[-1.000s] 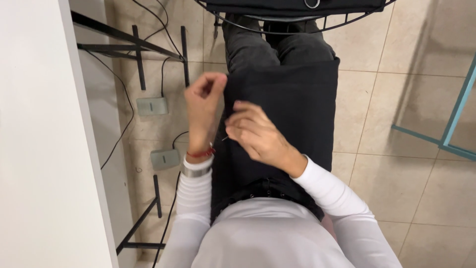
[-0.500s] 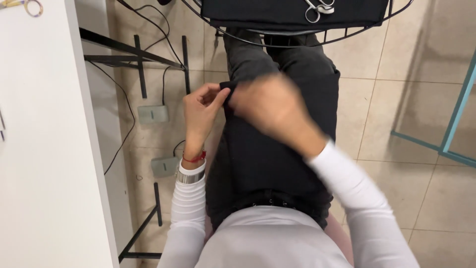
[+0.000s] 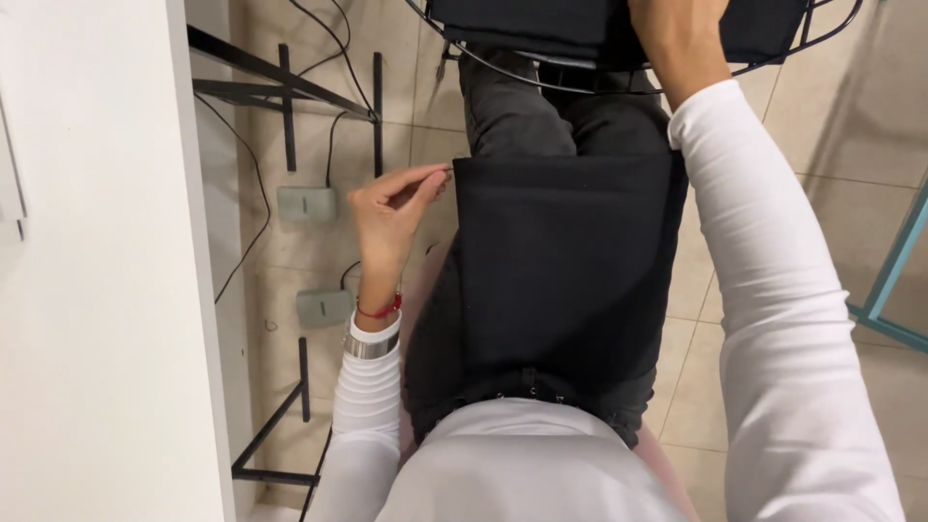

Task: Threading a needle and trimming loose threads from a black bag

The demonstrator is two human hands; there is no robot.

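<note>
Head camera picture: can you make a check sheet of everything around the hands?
Surface: white table at left; tiled floor below.
Job's things: black cloth lies flat on the lap; more dark cloth in a wire basket ahead.
Clutter: nothing seen.
Hands: left hand pinches the cloth's corner; right hand reaches onto the basket, fingers out of view.
Cables: black cables run to two grey boxes on the floor.
Surroundings: black table frame, teal frame at right.

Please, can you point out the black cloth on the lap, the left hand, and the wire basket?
black cloth point(image 3: 565, 261), head view, middle of the flat panel.
left hand point(image 3: 391, 208), head view, back of the hand.
wire basket point(image 3: 503, 53), head view, lower rim wire.
</note>
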